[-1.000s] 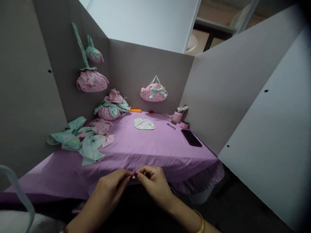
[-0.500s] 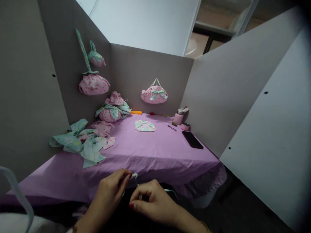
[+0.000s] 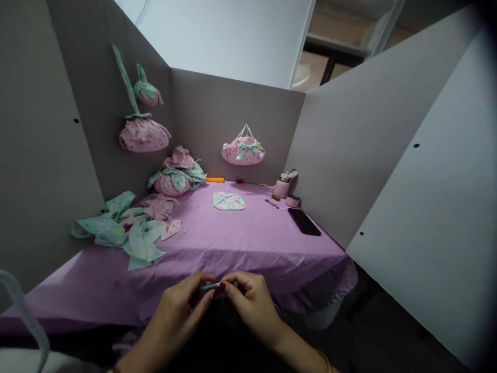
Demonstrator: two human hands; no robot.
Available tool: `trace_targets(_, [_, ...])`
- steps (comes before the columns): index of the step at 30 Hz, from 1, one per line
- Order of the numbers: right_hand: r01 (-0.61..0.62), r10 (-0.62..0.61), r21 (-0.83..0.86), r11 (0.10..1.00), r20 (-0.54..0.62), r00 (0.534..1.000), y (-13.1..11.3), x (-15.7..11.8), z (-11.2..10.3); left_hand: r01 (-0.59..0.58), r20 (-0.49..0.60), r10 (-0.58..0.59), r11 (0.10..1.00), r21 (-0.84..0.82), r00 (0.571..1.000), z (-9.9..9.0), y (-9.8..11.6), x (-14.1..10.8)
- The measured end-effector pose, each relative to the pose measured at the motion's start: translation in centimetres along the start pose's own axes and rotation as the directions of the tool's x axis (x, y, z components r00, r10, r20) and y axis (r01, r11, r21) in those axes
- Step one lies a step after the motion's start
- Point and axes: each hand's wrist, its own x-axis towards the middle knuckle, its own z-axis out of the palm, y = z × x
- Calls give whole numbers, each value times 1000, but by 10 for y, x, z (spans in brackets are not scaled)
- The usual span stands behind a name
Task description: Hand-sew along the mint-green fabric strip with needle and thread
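A thin, light green fabric strip point(image 3: 210, 286) stretches between my two hands in front of the table's near edge. My left hand point(image 3: 182, 303) pinches its left part between thumb and fingers. At the strip's other end, my right hand point(image 3: 250, 300) is closed, with thumb and index finger pressed together on it. Fine thread-like strands hang below the fingertips. A folded patterned fabric piece point(image 3: 229, 201) lies flat on the purple tablecloth point(image 3: 217, 233) beyond my hands.
Green and pink fabric pieces point(image 3: 143, 238) lie at the left, with stuffed fabric bundles point(image 3: 171, 184) behind. A phone point(image 3: 304, 221), a pink jar point(image 3: 282, 186) and a small pink tin point(image 3: 292, 201) stand or lie at the right. Grey panels point(image 3: 236, 98) surround the table.
My right hand has moved up and closed onto the strip beside my left hand. The strip, crumpled and loose before, is now held straight. The view has shifted slightly.
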Motion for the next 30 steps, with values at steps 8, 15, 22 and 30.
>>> trace_targets(8, [382,-417,-356,853,-24,909,7,-11,-8,-175,-91,190,973,148,978,-2,2,-4])
trace_targets(15, [550,-632,-484,680,-7,775,5,-12,-12,-396,-167,446,880,264,879,-8,6,-6])
trace_targets(22, [571,-681,-513,641,-35,732,5,-12,-12,-434,-199,488,862,261,850,-8,9,-5])
trace_targets(30, [556,-678,-534,637,-45,734,6,-13,-12,-392,-156,436,886,247,886,-8,5,-9])
